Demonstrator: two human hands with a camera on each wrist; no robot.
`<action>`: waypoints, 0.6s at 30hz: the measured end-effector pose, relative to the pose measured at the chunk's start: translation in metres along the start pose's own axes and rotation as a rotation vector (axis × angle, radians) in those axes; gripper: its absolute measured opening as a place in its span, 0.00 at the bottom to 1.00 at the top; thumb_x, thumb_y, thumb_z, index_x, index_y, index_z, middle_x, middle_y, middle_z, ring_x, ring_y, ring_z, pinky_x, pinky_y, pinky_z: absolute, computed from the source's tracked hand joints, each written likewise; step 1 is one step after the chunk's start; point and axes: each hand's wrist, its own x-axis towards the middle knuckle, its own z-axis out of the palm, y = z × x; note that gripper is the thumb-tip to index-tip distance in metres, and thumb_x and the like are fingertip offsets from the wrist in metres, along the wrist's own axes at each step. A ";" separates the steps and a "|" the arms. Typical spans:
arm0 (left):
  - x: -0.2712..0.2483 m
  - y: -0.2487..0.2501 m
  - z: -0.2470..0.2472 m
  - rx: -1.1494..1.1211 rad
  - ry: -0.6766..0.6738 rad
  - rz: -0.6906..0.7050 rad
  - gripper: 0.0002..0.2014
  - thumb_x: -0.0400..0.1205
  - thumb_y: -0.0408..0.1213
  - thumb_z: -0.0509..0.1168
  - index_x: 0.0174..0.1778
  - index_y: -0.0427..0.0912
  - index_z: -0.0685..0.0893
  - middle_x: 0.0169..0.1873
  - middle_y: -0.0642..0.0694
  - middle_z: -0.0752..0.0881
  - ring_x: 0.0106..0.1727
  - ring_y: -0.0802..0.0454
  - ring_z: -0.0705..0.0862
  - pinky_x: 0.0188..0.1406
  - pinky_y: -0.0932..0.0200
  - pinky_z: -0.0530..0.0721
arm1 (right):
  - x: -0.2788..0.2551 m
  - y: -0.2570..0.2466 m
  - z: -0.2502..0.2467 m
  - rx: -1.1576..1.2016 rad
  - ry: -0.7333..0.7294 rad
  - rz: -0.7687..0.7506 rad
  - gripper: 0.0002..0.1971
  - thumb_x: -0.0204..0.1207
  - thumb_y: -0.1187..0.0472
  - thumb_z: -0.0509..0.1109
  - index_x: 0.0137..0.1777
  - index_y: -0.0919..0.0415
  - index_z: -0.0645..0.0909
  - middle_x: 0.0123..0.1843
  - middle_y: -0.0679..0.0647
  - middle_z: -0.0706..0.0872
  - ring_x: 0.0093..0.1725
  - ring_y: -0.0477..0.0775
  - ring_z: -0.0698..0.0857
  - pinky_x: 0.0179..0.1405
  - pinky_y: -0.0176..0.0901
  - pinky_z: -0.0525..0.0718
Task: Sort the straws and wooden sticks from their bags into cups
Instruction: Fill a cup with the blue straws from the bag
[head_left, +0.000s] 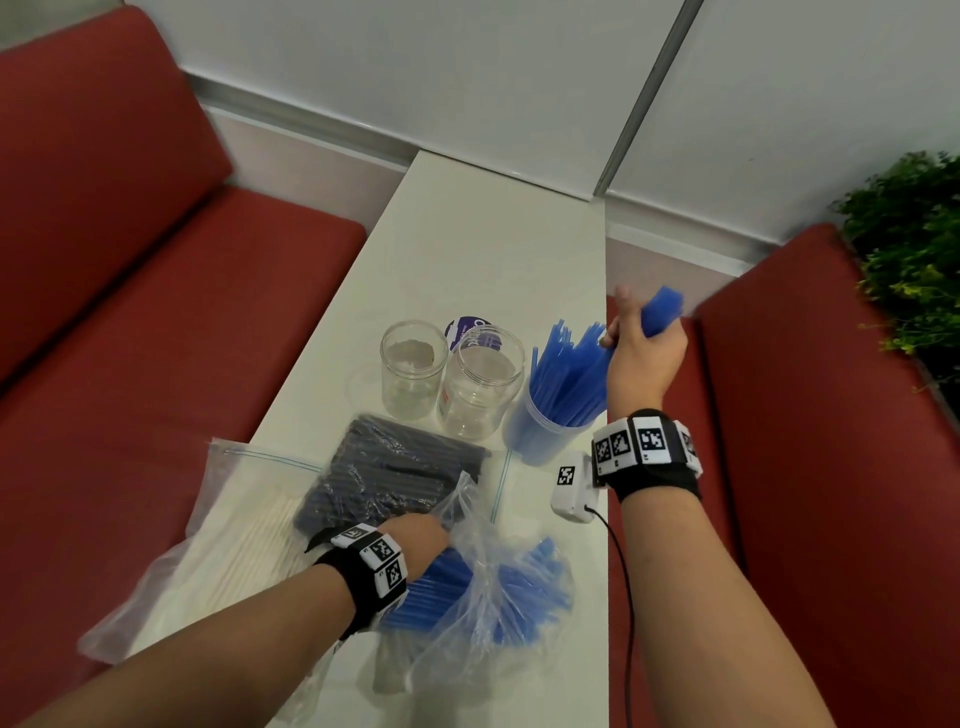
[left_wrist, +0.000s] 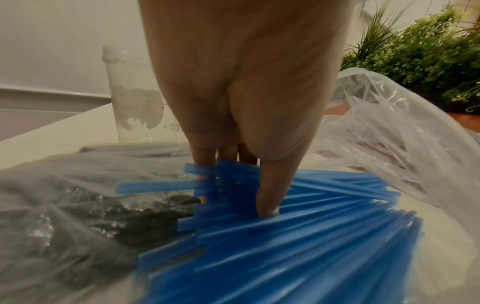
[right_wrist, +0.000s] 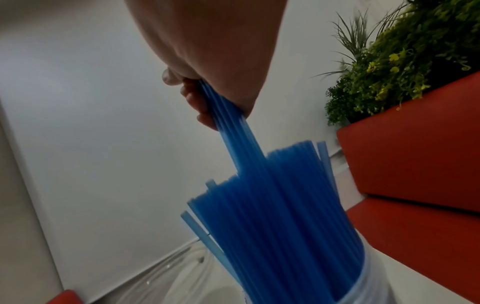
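My right hand (head_left: 640, 349) grips a bundle of blue straws (head_left: 662, 312) above the right clear cup (head_left: 540, 441). That cup is packed with blue straws (right_wrist: 272, 226), and the bundle's lower ends reach in among them. Two empty clear cups (head_left: 413, 370) (head_left: 484, 384) stand to its left. My left hand (head_left: 422, 530) is inside a clear plastic bag (head_left: 483, 587), where thumb and fingers (left_wrist: 267, 195) pinch several loose blue straws (left_wrist: 298, 236). A bag of black straws (head_left: 395, 478) and a bag of wooden sticks (head_left: 249, 540) lie to the left.
The narrow white table (head_left: 483, 249) runs between two red benches (head_left: 156, 322) (head_left: 831, 467); its right edge is just beside the straw cup. A purple lid (head_left: 467, 328) lies behind the cups. Green plants (head_left: 914, 249) stand at the far right.
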 end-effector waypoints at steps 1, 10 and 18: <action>0.000 0.000 0.000 -0.004 0.000 -0.003 0.17 0.84 0.25 0.61 0.69 0.34 0.80 0.67 0.35 0.81 0.66 0.38 0.82 0.67 0.46 0.81 | -0.003 0.006 0.000 0.003 -0.002 0.008 0.20 0.81 0.47 0.77 0.43 0.64 0.79 0.28 0.53 0.80 0.29 0.50 0.78 0.32 0.40 0.81; -0.004 0.002 -0.003 -0.029 0.016 -0.014 0.18 0.85 0.26 0.61 0.71 0.37 0.79 0.67 0.35 0.82 0.66 0.38 0.82 0.68 0.48 0.81 | -0.003 0.008 -0.001 0.051 -0.070 -0.010 0.20 0.80 0.48 0.79 0.43 0.64 0.77 0.27 0.49 0.78 0.29 0.47 0.76 0.34 0.38 0.80; -0.011 0.006 -0.007 -0.006 0.022 -0.027 0.17 0.89 0.30 0.56 0.74 0.36 0.77 0.69 0.36 0.80 0.68 0.39 0.81 0.70 0.48 0.79 | -0.012 0.014 0.000 0.031 -0.117 0.041 0.17 0.80 0.50 0.79 0.39 0.57 0.77 0.29 0.52 0.77 0.29 0.49 0.74 0.36 0.39 0.80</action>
